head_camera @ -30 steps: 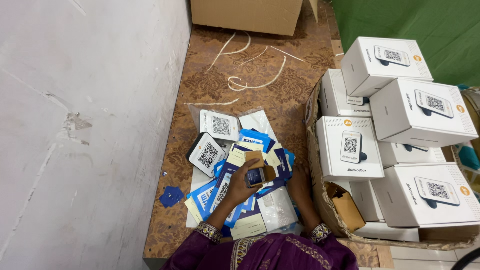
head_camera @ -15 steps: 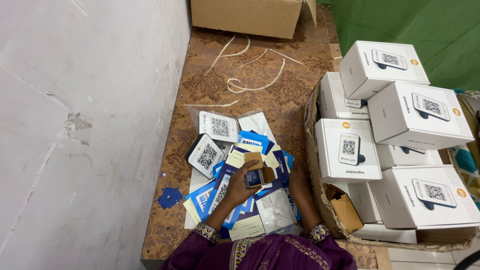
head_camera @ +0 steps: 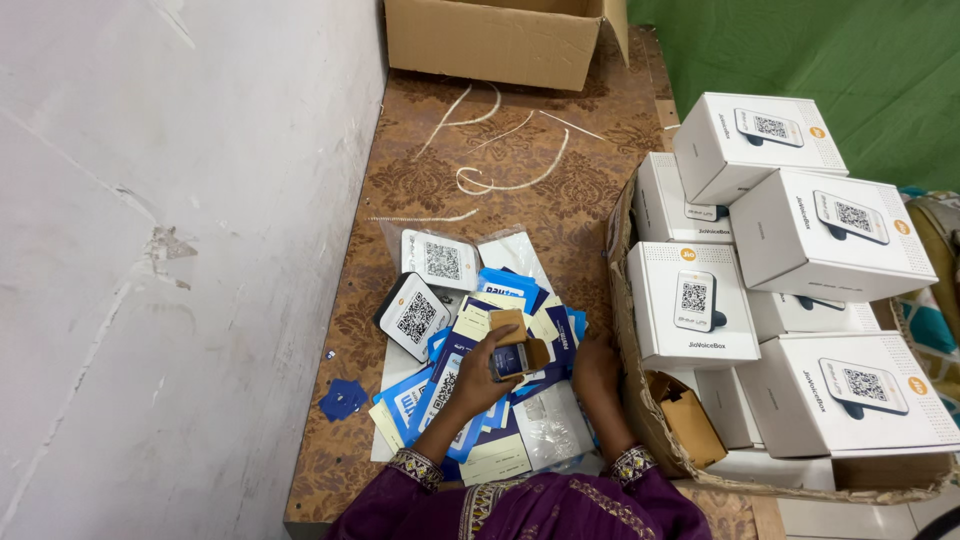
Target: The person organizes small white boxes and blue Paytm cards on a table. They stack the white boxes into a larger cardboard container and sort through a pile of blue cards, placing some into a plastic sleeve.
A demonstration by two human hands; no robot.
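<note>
A brown patterned table (head_camera: 520, 190) sits beside a pale wall (head_camera: 150, 250). A big cardboard box (head_camera: 500, 40) stands at its far end. On the right, white boxes (head_camera: 800, 250) are stacked in a torn carton (head_camera: 640, 420). Near the person lies a heap of blue and white cards (head_camera: 480, 400), with two small white devices (head_camera: 425, 290) next to it. The left hand (head_camera: 480, 375) is closed around a small brown box (head_camera: 515, 345), holding it up just above the heap. The right hand (head_camera: 597, 365) rests flat on the cards, fingers loose, holding nothing.
</note>
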